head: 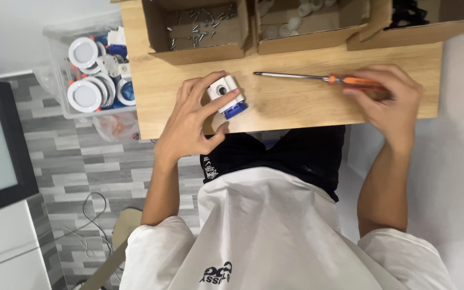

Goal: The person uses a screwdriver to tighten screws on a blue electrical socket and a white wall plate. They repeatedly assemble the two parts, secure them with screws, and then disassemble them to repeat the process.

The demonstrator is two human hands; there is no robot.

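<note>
The left hand (191,115) is wrapped around a small white and blue block (226,95), pinning it on the wooden surface (296,104) near the front edge. To the right of that block, the right hand (390,99) grips the orange handle of a screwdriver (318,79); its shaft lies flat, tip pointing back toward the block. The cardboard box of screws (200,27) sits behind the block.

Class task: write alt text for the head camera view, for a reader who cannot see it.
Seen from above, a person's left hand holds a small white and blue part on a wooden table, while the right hand grips the orange handle of a screwdriver lying there. Open cardboard boxes line the table's far edge, one holding screws.
</note>
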